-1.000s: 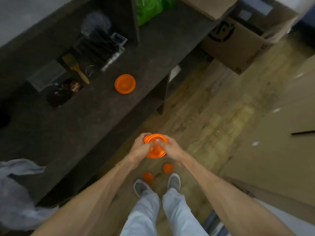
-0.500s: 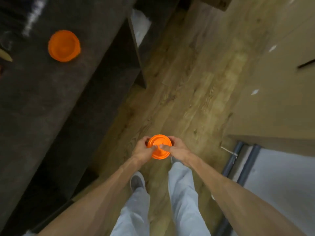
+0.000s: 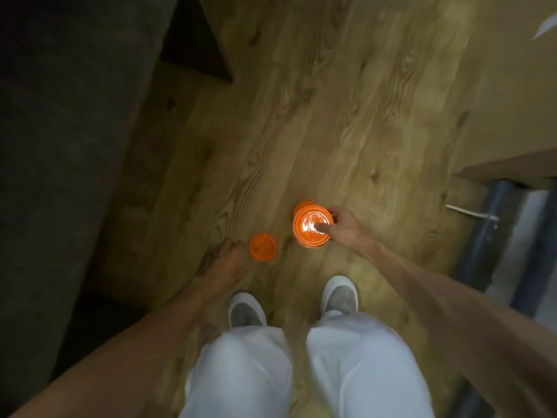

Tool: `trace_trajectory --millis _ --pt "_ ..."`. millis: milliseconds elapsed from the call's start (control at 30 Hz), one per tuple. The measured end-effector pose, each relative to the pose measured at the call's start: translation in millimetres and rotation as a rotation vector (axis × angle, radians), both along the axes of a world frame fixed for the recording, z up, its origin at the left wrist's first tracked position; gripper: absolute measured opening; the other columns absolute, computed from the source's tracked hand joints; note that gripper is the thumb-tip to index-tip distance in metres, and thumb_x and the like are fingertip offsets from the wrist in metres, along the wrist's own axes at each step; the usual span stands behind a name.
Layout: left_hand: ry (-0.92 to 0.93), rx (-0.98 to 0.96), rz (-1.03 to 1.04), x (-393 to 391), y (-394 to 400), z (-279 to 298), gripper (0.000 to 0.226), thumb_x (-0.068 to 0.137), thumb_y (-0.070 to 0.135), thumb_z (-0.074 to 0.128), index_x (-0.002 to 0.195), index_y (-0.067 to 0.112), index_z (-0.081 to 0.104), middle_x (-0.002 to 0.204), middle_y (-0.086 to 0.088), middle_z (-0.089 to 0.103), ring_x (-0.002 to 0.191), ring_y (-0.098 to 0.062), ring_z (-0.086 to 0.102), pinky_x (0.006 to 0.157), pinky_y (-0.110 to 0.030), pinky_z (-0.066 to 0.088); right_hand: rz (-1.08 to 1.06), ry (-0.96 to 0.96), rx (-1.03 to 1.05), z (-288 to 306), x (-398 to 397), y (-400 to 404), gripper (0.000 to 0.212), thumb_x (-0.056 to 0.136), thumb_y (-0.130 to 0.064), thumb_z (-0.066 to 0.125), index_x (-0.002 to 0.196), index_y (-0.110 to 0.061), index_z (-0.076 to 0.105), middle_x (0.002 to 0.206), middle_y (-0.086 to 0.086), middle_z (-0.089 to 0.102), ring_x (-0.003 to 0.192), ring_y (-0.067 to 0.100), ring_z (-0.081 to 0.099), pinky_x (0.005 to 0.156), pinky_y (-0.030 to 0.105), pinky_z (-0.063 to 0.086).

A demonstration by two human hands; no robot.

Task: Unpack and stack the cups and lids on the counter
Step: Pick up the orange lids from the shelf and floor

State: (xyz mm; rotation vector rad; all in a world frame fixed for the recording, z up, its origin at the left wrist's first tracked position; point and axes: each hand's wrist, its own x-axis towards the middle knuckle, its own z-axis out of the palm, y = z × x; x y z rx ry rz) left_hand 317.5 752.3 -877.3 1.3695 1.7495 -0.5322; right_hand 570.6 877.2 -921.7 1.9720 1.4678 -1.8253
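Far from done. Right hand [image 3: 343,226] grasping orange lid stack [image 3: 312,226]; left hand [image 3: 224,263] blurred, grip unclear, reaching toward loose lid [image 3: 262,247] on floor [image 3: 331,116]. Nothing visibly stacked on worktop [image 3: 60,146].

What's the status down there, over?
Right hand grips the orange stack. Left hand blurred, reaching beside a loose lid on the floor. Nothing in the way.

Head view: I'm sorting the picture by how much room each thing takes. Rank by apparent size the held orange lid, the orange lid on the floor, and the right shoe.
1. right shoe
2. held orange lid, nearer the camera, so its lead is unsure
3. orange lid on the floor
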Motion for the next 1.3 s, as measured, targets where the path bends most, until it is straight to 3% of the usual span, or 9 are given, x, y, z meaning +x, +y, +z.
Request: trace_trajectory --millis 67,133,300,467,667,833,967,1133,1300 --pt "0.02 0.017 -0.083 2.9 -3.7 -43.3 0.044 0.097 0.032 0.055 0.137 0.015 0.05 0.138 -0.009 0.053 0.121 -0.028 0.056 0.097 -0.036 0.045 0.047 -0.04 0.016 -41.3 5.3 4.3 0.044 0.084 -0.015 0.08 0.124 -0.008 0.064 0.11 0.008 0.07 0.101 0.025 0.068 0.088 0.038 0.056" --pt "-0.001 0.058 -0.118 7.4 -8.5 -89.2 0.05 0.092 0.037 0.057 0.137 0.019 0.049 0.135 -0.008 0.053 0.116 -0.028 0.057 0.09 -0.035 0.045 0.091 -0.067 0.044 -77.1 7.9 9.1 0.042 0.084 -0.015 0.08 0.123 -0.008 0.063 0.112 0.009 0.069 0.101 0.023 0.065 0.09 0.036 0.054" --pt "0.015 0.063 -0.293 22.3 -14.4 -186.2 0.089 0.087 0.054 0.065 0.158 0.028 0.018 0.162 -0.01 0.019 0.145 -0.033 0.028 0.12 -0.048 0.02 0.143 -0.043 0.12 -147.0 3.8 18.0 0.03 0.088 -0.012 0.077 0.116 -0.007 0.067 0.105 0.008 0.07 0.092 0.015 0.063 0.078 0.025 0.047" --pt "0.094 0.067 -0.513 33.7 -11.6 -237.2 0.084 0.097 0.045 0.053 0.16 0.03 0.0 0.167 -0.016 -0.004 0.152 -0.039 0.008 0.121 -0.058 0.012 0.256 -0.126 0.319 -188.6 4.0 10.5 0.05 0.086 -0.041 0.072 0.131 -0.021 0.062 0.115 0.007 0.06 0.106 0.025 0.061 0.096 0.044 0.051" --pt "0.017 0.07 -0.264 20.2 -12.4 -263.2 0.085 0.091 0.041 0.062 0.16 0.031 0.012 0.164 -0.015 0.01 0.15 -0.039 0.012 0.117 -0.049 0.024 0.423 -0.272 0.613 -182.2 -1.7 -6.8 0.088 0.078 -0.056 0.075 0.152 -0.021 0.041 0.147 0.017 0.044 0.131 0.037 0.046 0.107 0.052 0.043" --pt "0.047 0.157 -0.04 -51.6 7.2 -259.6 0.094 0.086 0.041 0.066 0.16 0.032 0.009 0.165 -0.013 0.003 0.151 -0.038 0.006 0.121 -0.05 0.019 0.758 -0.315 0.55 -199.1 -9.8 -19.5 0.119 0.073 -0.055 0.082 0.162 -0.022 0.011 0.163 0.018 0.019 0.139 0.04 0.039 0.11 0.049 0.042" --pt "0.031 0.326 0.047 -101.6 5.1 -264.5 0.099 0.07 0.051 0.058 0.157 0.022 0.023 0.156 -0.014 0.026 0.14 -0.038 0.031 0.11 -0.056 0.036 0.85 -0.242 0.695 -215.4 -42.7 -23.4 0.14 0.039 -0.036 0.101 0.155 -0.014 0.026 0.136 0.02 0.043 0.107 0.042 0.062 0.077 0.048 0.061" --pt "0.036 0.46 0.173 -123.5 -6.5 -271.8 0.102 0.071 0.046 0.074 0.153 0.007 0.027 0.155 -0.017 0.03 0.14 -0.035 0.036 0.115 -0.046 0.035 0.977 -0.011 0.735 -221.0 -132.7 -21.0 0.125 0.066 -0.039 0.088 0.161 -0.022 0.008 0.152 0.021 0.033 0.13 0.042 0.045 0.095 0.05 0.055" --pt "-0.008 0.472 0.174 -132.2 -23.3 -283.9 0.106 0.073 0.048 0.078 0.154 0.013 0.019 0.156 -0.015 0.029 0.143 -0.035 0.034 0.117 -0.047 0.032 1.076 0.044 0.859 -235.5 -202.8 -24.0 0.125 0.059 -0.048 0.088 0.158 -0.019 0.017 0.145 0.027 0.045 0.122 0.045 0.054 0.088 0.052 0.056"
